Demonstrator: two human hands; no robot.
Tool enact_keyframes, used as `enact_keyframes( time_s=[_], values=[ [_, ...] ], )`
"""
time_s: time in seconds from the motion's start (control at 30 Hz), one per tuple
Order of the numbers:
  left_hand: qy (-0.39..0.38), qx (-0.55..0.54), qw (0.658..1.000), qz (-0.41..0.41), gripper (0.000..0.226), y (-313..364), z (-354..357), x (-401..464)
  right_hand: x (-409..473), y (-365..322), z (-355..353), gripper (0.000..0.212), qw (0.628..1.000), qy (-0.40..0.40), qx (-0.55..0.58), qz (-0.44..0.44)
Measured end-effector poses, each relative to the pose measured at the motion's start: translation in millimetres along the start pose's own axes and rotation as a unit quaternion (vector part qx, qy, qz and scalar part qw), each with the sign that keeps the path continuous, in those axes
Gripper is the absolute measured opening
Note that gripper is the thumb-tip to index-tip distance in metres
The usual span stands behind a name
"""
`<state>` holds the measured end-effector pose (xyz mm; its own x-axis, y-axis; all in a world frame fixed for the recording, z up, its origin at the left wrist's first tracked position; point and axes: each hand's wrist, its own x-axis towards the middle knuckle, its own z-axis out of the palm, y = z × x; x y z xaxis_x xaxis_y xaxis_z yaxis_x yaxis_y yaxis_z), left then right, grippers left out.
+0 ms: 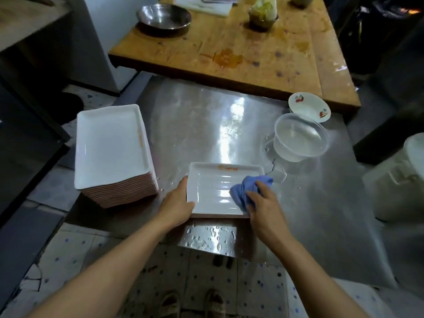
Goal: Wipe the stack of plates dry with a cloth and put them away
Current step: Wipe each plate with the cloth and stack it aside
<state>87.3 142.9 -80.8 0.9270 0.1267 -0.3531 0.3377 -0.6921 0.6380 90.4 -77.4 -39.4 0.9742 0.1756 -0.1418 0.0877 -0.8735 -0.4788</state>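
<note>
A white rectangular plate [212, 188] with an orange mark on its far rim lies at the near edge of the steel table [202, 125]. My left hand [177, 204] grips its left edge, thumb over the rim. My right hand [263, 208] holds a bunched blue cloth [246, 185] and presses it onto the plate's right side. To the left stands a tall stack of white rectangular plates [112, 150] with reddish undersides, near the table's left edge.
A clear plastic tub [299, 137] and a small flower-printed bowl [308, 109] sit at the right of the steel table. Water drops lie along the near edge. Behind is a wooden table [241, 53] with a metal bowl [164, 16]. A white bucket [403, 177] stands at right.
</note>
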Motion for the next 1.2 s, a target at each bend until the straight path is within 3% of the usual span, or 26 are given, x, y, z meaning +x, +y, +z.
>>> enact_keyframes(
  time_s=[0.07,0.4,0.7,0.87,1.0,1.2],
  values=[
    [-0.005,-0.035,0.999,0.007,0.076,-2.8,1.1,0.7,2.9,5.4,9.9,0.018,1.000,-0.015,-0.026,-0.007],
    [-0.029,-0.128,0.991,0.013,0.081,-11.5,6.5,6.5,71.3,-0.4,25.1,0.018,0.991,0.125,-0.027,0.040],
    [-0.036,-0.114,0.993,-0.017,0.086,-8.8,8.0,5.0,84.7,-58.0,59.9,0.020,0.989,0.063,-0.042,-0.125],
    [-0.029,-0.070,0.997,-0.025,0.084,-10.0,7.2,7.2,82.5,-72.6,61.0,0.021,0.989,0.010,0.002,-0.149],
    [-0.040,-0.170,0.984,-0.018,0.071,-13.8,4.0,6.1,67.8,-65.1,51.8,0.021,0.982,-0.049,0.033,-0.178],
    [-0.134,-0.327,0.935,-0.027,0.083,-19.1,-9.8,4.4,28.5,-56.2,44.3,0.023,0.974,-0.112,0.033,-0.195]
  ],
)
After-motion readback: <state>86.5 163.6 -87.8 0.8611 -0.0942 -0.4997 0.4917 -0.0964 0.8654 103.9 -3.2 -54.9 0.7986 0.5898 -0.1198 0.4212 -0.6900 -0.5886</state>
